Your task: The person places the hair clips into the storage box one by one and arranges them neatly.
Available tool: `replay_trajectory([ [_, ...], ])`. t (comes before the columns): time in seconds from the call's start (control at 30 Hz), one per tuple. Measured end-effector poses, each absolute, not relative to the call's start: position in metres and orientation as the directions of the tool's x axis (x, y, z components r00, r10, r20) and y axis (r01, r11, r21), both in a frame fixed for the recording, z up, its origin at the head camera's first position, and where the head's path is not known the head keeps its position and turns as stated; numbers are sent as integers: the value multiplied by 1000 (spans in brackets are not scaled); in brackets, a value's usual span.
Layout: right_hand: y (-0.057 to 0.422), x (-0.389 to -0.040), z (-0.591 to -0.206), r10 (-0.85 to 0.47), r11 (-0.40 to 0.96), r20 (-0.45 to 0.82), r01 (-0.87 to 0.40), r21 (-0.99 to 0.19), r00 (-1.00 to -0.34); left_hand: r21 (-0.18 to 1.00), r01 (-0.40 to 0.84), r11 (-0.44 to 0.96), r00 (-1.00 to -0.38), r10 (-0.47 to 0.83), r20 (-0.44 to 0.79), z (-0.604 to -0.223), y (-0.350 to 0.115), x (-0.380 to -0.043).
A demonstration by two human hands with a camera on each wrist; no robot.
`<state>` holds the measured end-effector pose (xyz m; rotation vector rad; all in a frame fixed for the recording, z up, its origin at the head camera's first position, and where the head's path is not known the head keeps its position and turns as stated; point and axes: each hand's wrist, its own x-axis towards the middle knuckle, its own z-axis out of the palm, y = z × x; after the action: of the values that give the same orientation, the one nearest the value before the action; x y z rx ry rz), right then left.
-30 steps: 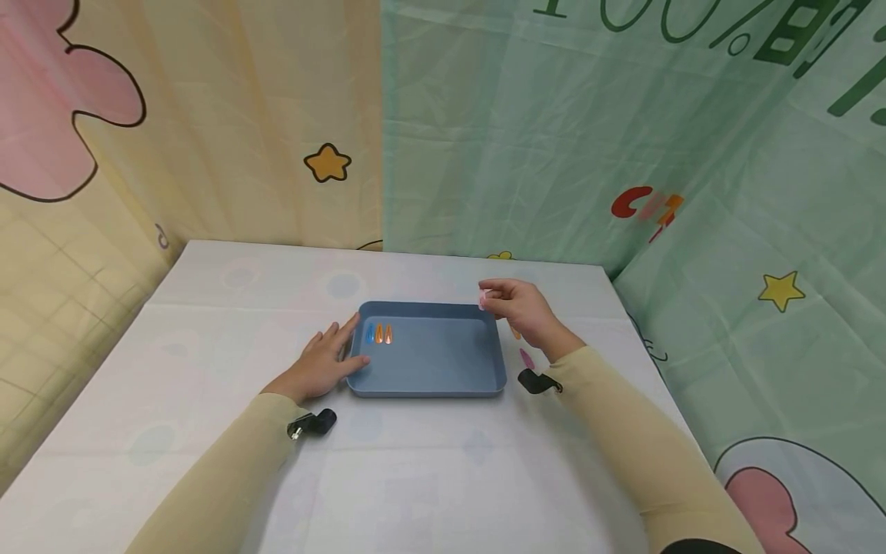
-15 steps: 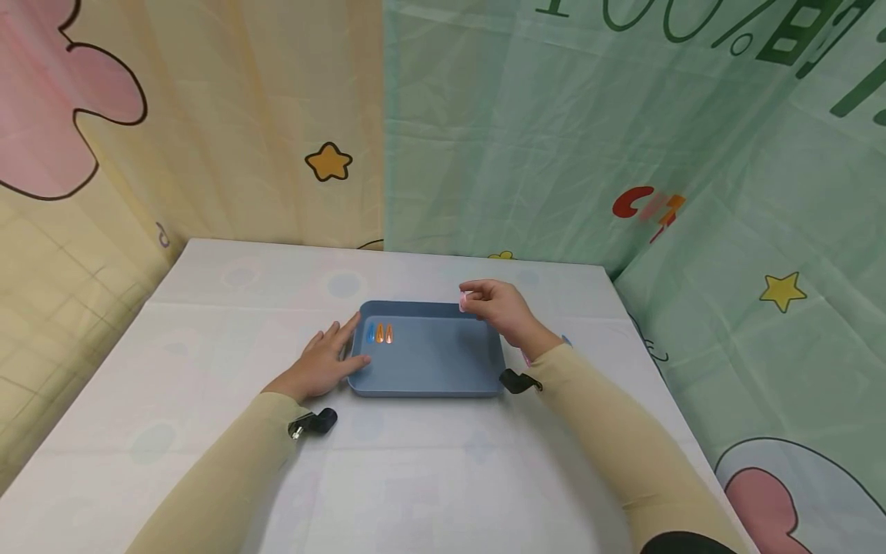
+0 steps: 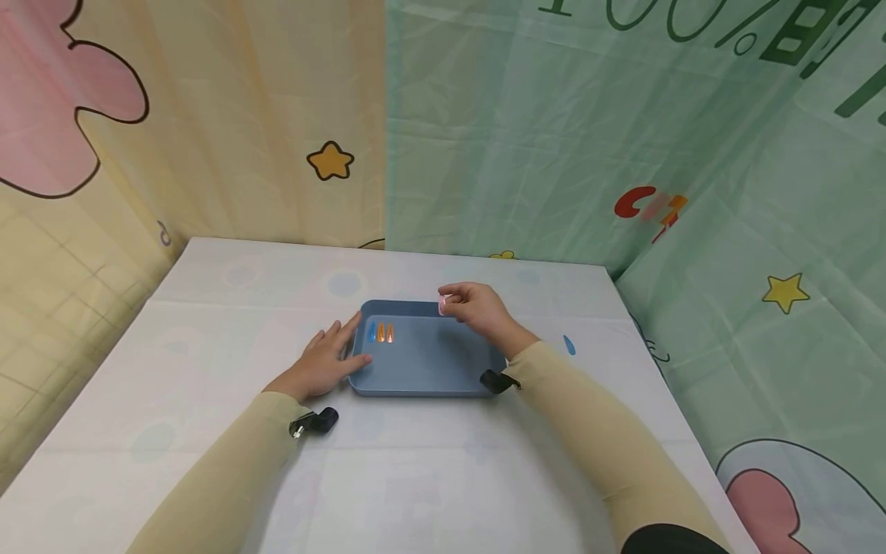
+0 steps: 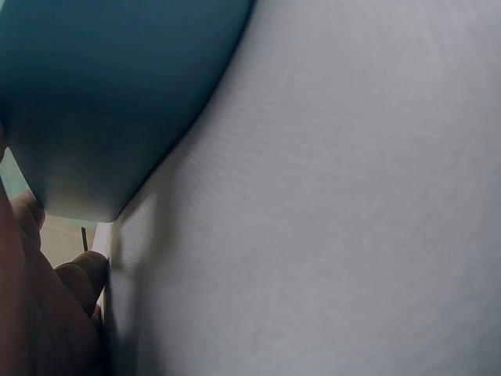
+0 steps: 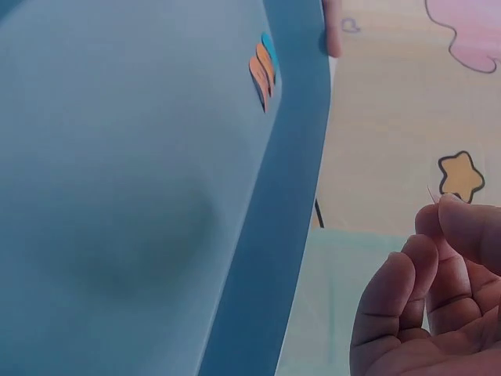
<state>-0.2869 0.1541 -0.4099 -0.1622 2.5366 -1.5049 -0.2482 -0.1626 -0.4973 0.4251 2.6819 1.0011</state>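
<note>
My right hand [image 3: 477,312] pinches a small pink hair clip [image 3: 441,305] between thumb and fingertips, above the far edge of a blue-grey tray [image 3: 436,365]. Only a thin sliver of that clip shows in the right wrist view, at the fingertips of the right hand [image 5: 438,290]. Inside the tray at its left end, a blue hair clip [image 3: 371,332] and two orange hair clips [image 3: 385,333] lie side by side in a row. My left hand [image 3: 317,367] rests on the tray's left rim with fingers spread and thumb over the edge.
A blue hair clip [image 3: 569,345] lies on the white tablecloth [image 3: 415,469] right of the tray, beyond my right forearm. Printed curtains [image 3: 554,154] rise behind the table and along its right side. Each wrist carries a small black camera [image 3: 500,382].
My right hand has moved left along the tray's far edge, carrying the pink hair clip from the far right corner. The blue clip on the table has come into sight. My left hand stays put.
</note>
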Motion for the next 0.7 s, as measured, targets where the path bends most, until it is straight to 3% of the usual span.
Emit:
replay_trajectory([
  [0.7, 123, -292, -421, -205, 468, -141, 29, -883, -969, 661, 172, 731, -927, 346, -142, -496, -162, -249],
])
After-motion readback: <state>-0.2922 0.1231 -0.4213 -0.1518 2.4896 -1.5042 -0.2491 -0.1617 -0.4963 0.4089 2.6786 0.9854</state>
